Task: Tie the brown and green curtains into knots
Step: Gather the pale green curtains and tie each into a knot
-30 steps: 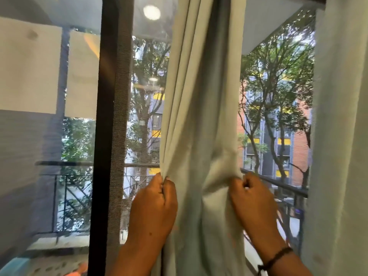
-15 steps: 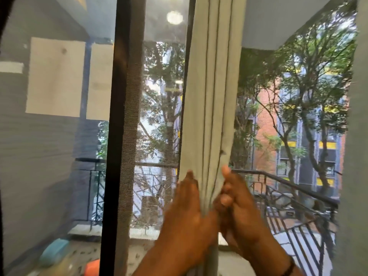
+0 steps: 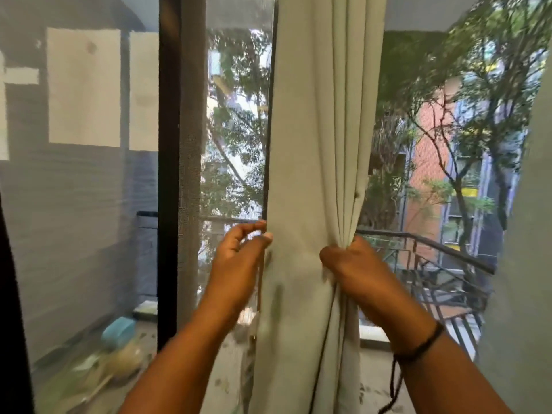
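Note:
A pale green curtain hangs in long folds down the middle of the window. My right hand is clenched on the bunched folds at the curtain's right side, at railing height. My left hand is at the curtain's left edge, with fingertips pinching that edge lightly and the palm off the cloth. Below my hands the curtain falls out of view. A second pale curtain hangs at the far right edge. No brown curtain is in view.
A dark window frame post stands left of the curtain, with mesh screen beside it. Beyond the glass lie a balcony railing, trees and a brick building. A teal object lies on the balcony floor at lower left.
My hands were pressed together around the gathered curtain; now the left hand has moved out to the left edge while the right keeps the folds bunched. The view has shifted slightly.

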`<state>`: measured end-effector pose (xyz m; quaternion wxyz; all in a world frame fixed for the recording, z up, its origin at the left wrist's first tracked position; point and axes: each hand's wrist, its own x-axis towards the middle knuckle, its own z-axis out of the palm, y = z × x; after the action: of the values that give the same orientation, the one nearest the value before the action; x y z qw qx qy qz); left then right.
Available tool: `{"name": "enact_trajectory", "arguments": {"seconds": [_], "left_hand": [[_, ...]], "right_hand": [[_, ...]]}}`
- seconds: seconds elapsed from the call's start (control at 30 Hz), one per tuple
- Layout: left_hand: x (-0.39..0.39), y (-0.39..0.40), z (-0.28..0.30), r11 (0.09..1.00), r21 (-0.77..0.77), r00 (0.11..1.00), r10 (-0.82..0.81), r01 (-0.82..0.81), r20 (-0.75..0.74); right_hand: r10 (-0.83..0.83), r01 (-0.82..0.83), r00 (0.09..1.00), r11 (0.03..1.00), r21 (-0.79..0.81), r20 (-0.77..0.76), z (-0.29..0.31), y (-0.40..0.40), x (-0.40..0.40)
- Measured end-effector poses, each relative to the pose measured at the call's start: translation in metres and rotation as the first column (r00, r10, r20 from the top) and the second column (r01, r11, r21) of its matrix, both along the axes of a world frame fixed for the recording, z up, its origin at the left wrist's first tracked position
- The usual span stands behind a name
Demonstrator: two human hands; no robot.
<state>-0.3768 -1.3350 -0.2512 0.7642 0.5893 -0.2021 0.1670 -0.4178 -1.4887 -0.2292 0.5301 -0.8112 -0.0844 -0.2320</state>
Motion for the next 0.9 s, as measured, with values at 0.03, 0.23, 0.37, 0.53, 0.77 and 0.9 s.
{"name": "enact_trajectory", "arguments": {"seconds": [0.03,0.23,0.37,0.53,0.77,0.9], "left_hand": [[0.003,0.003,0.001,1.0,0.018,1.0,-0.02,0.021,-0.021],[0.003,-0.014,-0.021,0.958,0.26,0.987,-0.089,0.122,-0.135],[0.01,-0.024,-0.063,0.969,0.204,0.984,-0.109,0.137,-0.143],[0.027,-0.017,-0.121,0.965,0.167,0.963,-0.167,0.204,-0.212],[0.011,0.009,-0.152,0.946,0.197,0.948,-0.21,0.259,-0.237],[0.005,0.004,-0.149,0.957,0.268,0.982,-0.065,0.111,-0.175]], "right_hand": [[0.021,-0.02,1.0,0.999,0.032,-0.022,-0.002,-0.003,0.001],[0.226,-0.167,0.959,0.939,0.299,-0.173,-0.053,0.001,0.018],[0.188,-0.136,0.971,0.942,0.307,-0.146,-0.087,0.025,0.026],[0.047,-0.022,0.983,0.99,0.138,-0.178,-0.126,0.046,0.034],[-0.033,0.062,0.962,0.993,0.097,-0.271,-0.134,0.046,0.043],[0.201,-0.156,0.893,0.978,0.142,-0.402,-0.125,0.044,0.035]]}}
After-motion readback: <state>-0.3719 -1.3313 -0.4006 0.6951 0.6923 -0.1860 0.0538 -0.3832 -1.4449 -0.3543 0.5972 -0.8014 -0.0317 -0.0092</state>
